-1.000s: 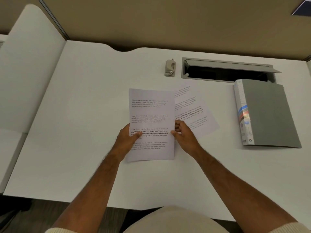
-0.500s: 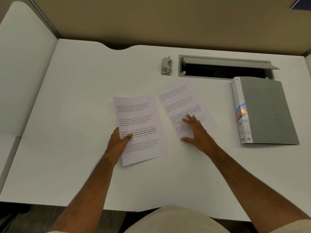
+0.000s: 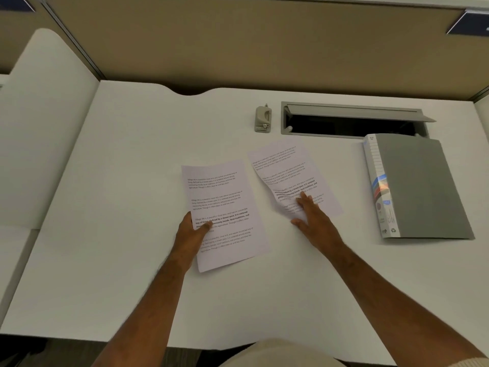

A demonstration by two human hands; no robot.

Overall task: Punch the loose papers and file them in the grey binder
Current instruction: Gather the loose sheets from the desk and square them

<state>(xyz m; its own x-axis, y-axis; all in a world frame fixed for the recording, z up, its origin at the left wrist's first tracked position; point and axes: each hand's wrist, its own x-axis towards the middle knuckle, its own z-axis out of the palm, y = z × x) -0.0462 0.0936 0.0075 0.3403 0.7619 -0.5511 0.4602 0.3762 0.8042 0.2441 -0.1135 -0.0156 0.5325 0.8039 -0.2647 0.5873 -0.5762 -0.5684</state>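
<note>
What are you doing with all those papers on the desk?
A person is sorting printed sheets on a white desk. The left hand pinches the edge of one sheet, thumb on top. The right hand presses on a second sheet, which is wrinkling under the fingers. The hole punch sits untouched at the back of the desk, and the grey binder lies closed to the right, so nothing looks punched or filed yet.

Single head view, looking forward-down, close over desk (image 3: 105, 181).
</note>
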